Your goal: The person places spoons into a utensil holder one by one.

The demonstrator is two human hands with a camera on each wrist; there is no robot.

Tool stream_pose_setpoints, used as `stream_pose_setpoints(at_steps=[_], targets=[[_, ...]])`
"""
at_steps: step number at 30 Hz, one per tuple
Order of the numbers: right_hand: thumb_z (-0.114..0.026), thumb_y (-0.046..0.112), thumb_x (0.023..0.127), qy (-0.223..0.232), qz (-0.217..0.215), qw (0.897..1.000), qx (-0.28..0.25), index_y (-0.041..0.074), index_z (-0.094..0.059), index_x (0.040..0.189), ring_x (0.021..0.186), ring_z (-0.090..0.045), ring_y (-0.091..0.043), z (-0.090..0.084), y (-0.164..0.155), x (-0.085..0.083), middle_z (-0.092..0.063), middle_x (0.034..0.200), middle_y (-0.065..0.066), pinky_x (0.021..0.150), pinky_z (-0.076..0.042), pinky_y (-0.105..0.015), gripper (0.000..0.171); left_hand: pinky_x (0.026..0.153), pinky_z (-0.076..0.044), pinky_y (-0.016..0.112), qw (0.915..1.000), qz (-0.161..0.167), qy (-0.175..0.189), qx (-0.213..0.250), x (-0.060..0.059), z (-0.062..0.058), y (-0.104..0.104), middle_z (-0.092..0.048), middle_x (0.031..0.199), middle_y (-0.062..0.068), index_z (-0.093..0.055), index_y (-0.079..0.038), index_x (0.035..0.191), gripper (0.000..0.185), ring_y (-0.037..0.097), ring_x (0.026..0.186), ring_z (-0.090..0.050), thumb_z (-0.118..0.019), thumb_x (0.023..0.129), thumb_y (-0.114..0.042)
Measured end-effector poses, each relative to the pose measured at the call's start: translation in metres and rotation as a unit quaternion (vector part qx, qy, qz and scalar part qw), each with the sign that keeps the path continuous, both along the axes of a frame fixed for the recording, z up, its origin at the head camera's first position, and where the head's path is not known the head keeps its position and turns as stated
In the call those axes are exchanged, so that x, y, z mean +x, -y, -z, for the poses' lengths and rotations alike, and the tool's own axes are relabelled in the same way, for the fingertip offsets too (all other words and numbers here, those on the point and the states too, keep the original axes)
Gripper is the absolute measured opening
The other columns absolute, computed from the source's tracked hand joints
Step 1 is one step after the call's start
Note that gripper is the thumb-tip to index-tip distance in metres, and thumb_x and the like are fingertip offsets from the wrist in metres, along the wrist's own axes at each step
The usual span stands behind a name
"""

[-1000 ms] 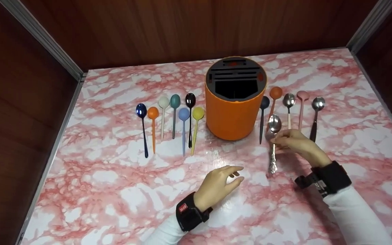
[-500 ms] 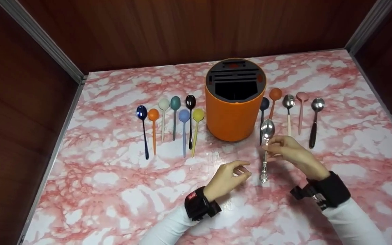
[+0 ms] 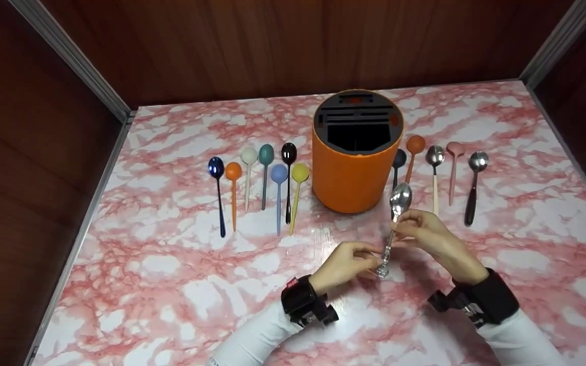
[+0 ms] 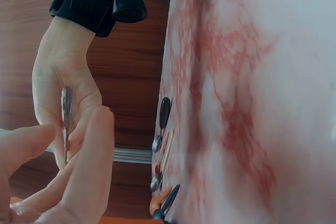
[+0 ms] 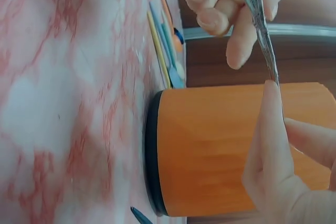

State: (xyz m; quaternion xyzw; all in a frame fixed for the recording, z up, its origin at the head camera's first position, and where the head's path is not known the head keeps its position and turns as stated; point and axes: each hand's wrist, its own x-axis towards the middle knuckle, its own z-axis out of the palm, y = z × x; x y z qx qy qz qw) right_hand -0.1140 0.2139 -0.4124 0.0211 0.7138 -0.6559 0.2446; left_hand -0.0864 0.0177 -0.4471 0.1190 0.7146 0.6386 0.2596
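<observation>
— Since a second ago the left hand (image 3: 346,263) has come up to the silver spoon (image 3: 393,223); earlier it hovered apart over the worktop (image 3: 171,284).

— Who holds the spoon now?

— Both: the right hand (image 3: 428,233) pinches the stem below the bowl, and the left fingers (image 3: 369,259) pinch the ornate handle end. It hangs above the worktop, just before the orange holder (image 3: 355,168).

— And around it?

— Coloured spoons (image 3: 262,178) lie left of the holder; more spoons (image 3: 445,162) lie right.

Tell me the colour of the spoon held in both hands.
Shiny silver spoon with an ornate embossed handle; clearest in the head view.
</observation>
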Motion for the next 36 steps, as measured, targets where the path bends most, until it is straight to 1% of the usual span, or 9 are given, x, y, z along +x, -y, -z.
stream_pose_setpoints(at_steps=[3,6,8,12,15,18,27,33,36], targets=[[-0.055,0.01,0.091,-0.004,0.009,1.0,-0.009,0.001,-0.047,0.099,0.075,-0.062,-0.006,0.0,0.003,0.002,-0.059,0.083,0.003,0.081,-0.057,-0.025,0.014,0.076,-0.059,0.035,0.9998,-0.009,0.015,0.004,-0.001,0.001,-0.001,-0.067,0.102,0.021,-0.063,0.005,0.109,0.026,0.031,0.087,-0.067,-0.062,0.084,-0.002],[-0.054,0.009,0.091,-0.005,0.014,1.0,-0.016,0.001,-0.047,0.097,0.075,-0.061,-0.006,0.0,0.005,0.003,-0.058,0.082,0.003,0.08,-0.057,-0.024,0.012,0.078,-0.058,0.036,0.9996,-0.019,0.019,0.004,-0.002,0.002,-0.001,-0.068,0.1,0.021,-0.064,0.006,0.106,0.025,0.022,0.083,-0.068,-0.064,0.082,-0.002],[-0.054,0.009,0.091,-0.004,0.019,1.0,-0.018,0.0,-0.047,0.097,0.075,-0.061,-0.006,0.0,0.006,0.003,-0.058,0.082,0.003,0.079,-0.057,-0.023,0.013,0.079,-0.058,0.039,0.9989,-0.024,0.036,0.017,-0.002,0.002,-0.002,-0.067,0.1,0.023,-0.064,0.007,0.105,0.024,0.018,0.08,-0.067,-0.064,0.082,0.0],[-0.057,0.014,0.091,-0.001,0.023,1.0,-0.004,0.0,-0.045,0.102,0.079,-0.061,-0.006,0.0,0.007,0.004,-0.057,0.086,0.002,0.081,-0.057,-0.023,0.022,0.076,-0.059,0.034,0.9963,-0.036,0.069,0.036,-0.001,0.0,-0.002,-0.067,0.097,0.024,-0.063,0.009,0.104,0.025,0.01,0.072,-0.063,-0.065,0.081,0.002],[-0.057,0.017,0.091,-0.001,0.023,1.0,0.002,-0.001,-0.044,0.105,0.081,-0.061,-0.007,0.0,0.008,0.005,-0.057,0.087,0.002,0.082,-0.056,-0.023,0.026,0.073,-0.059,0.03,0.9931,-0.047,0.096,0.05,-0.001,-0.001,-0.003,-0.067,0.094,0.023,-0.063,0.01,0.103,0.024,0.008,0.067,-0.061,-0.065,0.08,0.003],[-0.058,0.016,0.091,0.002,0.027,1.0,-0.007,-0.001,-0.044,0.104,0.081,-0.061,-0.007,0.0,0.009,0.005,-0.058,0.087,0.002,0.082,-0.057,-0.024,0.026,0.072,-0.059,0.029,0.9909,-0.052,0.112,0.055,-0.001,-0.001,-0.004,-0.068,0.092,0.022,-0.063,0.01,0.102,0.023,0.007,0.065,-0.061,-0.065,0.079,0.004],[-0.055,0.007,0.091,0.013,0.032,0.997,-0.067,0.0,-0.046,0.099,0.076,-0.063,-0.007,-0.001,0.011,0.007,-0.062,0.082,0.002,0.079,-0.058,-0.023,0.014,0.075,-0.059,0.034,0.9938,-0.04,0.099,0.031,-0.001,-0.006,-0.002,-0.068,0.093,0.024,-0.064,0.011,0.098,0.022,0.006,0.064,-0.06,-0.067,0.079,0.002],[-0.058,0.021,0.091,-0.001,0.012,1.0,-0.019,0.001,-0.045,0.105,0.083,-0.062,-0.009,-0.005,0.009,0.01,-0.06,0.09,0.001,0.086,-0.056,-0.028,0.028,0.08,-0.058,0.038,0.9943,-0.026,0.103,0.013,-0.003,-0.012,0.0,-0.069,0.093,0.021,-0.065,0.008,0.1,0.022,0.006,0.065,-0.061,-0.067,0.079,0.0],[-0.058,0.021,0.091,-0.006,0.01,1.0,-0.013,0.001,-0.045,0.106,0.085,-0.061,-0.009,-0.009,0.009,0.01,-0.059,0.092,0.0,0.086,-0.055,-0.027,0.028,0.08,-0.058,0.037,0.9948,-0.018,0.1,0.007,-0.005,-0.016,0.001,-0.069,0.092,0.021,-0.065,0.007,0.099,0.021,0.006,0.064,-0.061,-0.068,0.079,0.0]])
